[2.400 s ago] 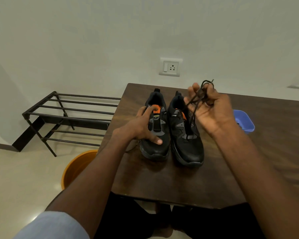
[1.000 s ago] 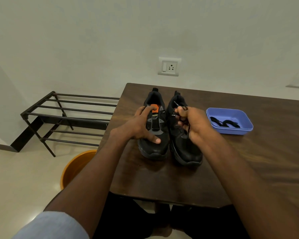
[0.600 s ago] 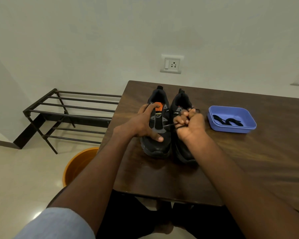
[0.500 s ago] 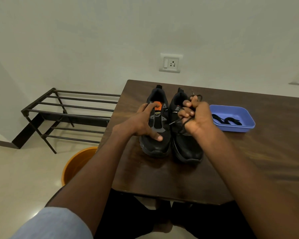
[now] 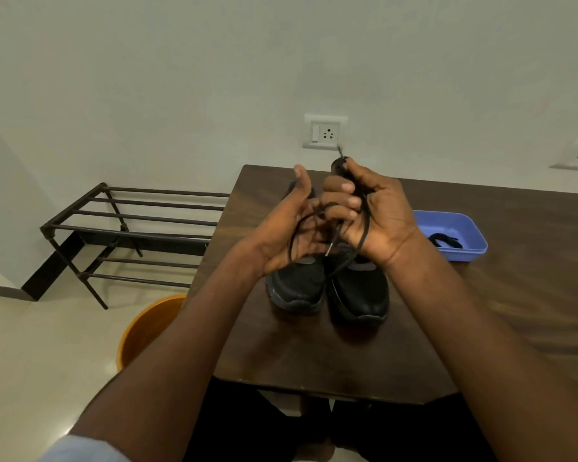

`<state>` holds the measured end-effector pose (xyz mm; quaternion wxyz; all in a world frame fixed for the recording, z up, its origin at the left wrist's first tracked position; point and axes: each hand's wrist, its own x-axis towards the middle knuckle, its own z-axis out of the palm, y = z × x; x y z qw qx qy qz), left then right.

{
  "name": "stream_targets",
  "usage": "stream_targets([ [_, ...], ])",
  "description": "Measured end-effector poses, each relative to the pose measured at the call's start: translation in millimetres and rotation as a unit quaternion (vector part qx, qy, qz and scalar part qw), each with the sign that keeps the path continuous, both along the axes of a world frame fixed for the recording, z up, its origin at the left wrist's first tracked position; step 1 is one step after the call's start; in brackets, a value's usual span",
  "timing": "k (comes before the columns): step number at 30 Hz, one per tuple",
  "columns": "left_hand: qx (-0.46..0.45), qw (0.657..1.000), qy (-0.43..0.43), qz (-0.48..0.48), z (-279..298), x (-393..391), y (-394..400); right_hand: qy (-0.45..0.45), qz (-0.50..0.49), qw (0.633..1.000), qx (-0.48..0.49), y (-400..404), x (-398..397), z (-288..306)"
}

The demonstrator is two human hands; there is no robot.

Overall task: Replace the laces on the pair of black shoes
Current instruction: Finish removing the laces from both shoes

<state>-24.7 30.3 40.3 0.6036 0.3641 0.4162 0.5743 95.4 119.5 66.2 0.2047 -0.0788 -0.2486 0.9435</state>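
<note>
Two black shoes stand side by side on the dark wooden table (image 5: 481, 311), the left shoe (image 5: 297, 288) and the right shoe (image 5: 361, 295), toes toward me. Both my hands are raised above them and hide their upper parts. My right hand (image 5: 377, 211) grips a bunched black lace (image 5: 364, 235), whose loops and one tipped end hang from the fist. My left hand (image 5: 291, 228) is beside it, palm up, thumb raised, with a loop of the lace lying across its fingers.
A blue plastic tray (image 5: 447, 228) with other black laces (image 5: 444, 241) sits on the table to the right. An orange bucket (image 5: 144, 331) stands on the floor at the table's left edge, and a black metal shoe rack (image 5: 127, 228) lines the wall.
My left hand has left the left shoe and risen next to my right hand. My right hand has lifted higher with the bunched lace.
</note>
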Motion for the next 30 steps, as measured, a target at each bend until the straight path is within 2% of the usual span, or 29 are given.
stream_targets([
  [1,-0.024,0.999,0.001,-0.042,-2.8,-3.8,-0.3,-0.078,-0.054,0.993,0.07,1.5,2.0,-0.9],
  [2,-0.044,0.995,0.019,-0.086,-5.4,-7.7,-1.1,-0.176,-0.118,0.962,0.174,1.5,3.8,-1.8],
  [3,-0.06,0.99,0.044,-0.122,-8.4,-11.1,-1.6,-0.277,-0.176,0.895,0.302,1.4,4.8,-5.0],
  [4,-0.077,0.984,0.067,-0.143,-11.7,-14.3,-1.9,-0.357,-0.221,0.803,0.422,1.6,5.8,-8.2],
  [5,-0.094,0.98,0.084,-0.151,-12.9,-14.9,-2.5,-0.404,-0.246,0.715,0.514,3.1,6.5,-11.0],
  [6,-0.109,0.979,0.1,-0.14,-15.2,-15.3,-1.9,-0.428,-0.253,0.655,0.569,3.7,7.9,-12.3],
  [7,-0.116,0.98,0.108,-0.117,-17.0,-16.1,-0.6,-0.436,-0.245,0.629,0.595,3.3,9.4,-10.7],
  [11,-0.134,0.987,0.087,0.032,-22.6,-26.0,5.2,-0.46,-0.109,0.575,0.667,4.9,16.8,-8.6],
  [14,-0.134,0.984,0.073,0.088,-17.9,-23.4,5.2,-0.455,-0.016,0.537,0.71,-4.9,14.3,-18.0],
  [16,-0.139,0.982,0.074,0.104,-15.9,-23.3,4.3,-0.453,-0.023,0.531,0.716,-12.8,10.4,-21.3],
  [18,-0.149,0.981,0.066,0.101,-11.6,-27.2,-1.1,-0.459,-0.051,0.541,0.703,-20.0,4.2,-20.6],
  [22,-0.155,0.971,0.164,0.08,8.0,-49.8,-11.1,-0.455,-0.091,0.561,0.686,-37.8,-25.3,-18.6],
  [23,-0.16,0.963,0.197,0.091,14.8,-61.9,-12.1,-0.445,-0.091,0.578,0.678,-42.8,-36.5,-15.5],
  [26,-0.196,0.916,0.316,0.148,31.9,-115.5,-29.8,-0.397,-0.036,0.662,0.635,-59.4,-84.2,-8.7],
  [27,-0.202,0.901,0.346,0.164,35.3,-130.2,-39.1,-0.386,-0.019,0.673,0.63,-63.7,-99.1,-8.9],
  [30,-0.212,0.867,0.386,0.232,20.6,-172.4,-87.1,-0.348,0.016,0.668,0.657,-85.9,-150.4,-26.7],
])
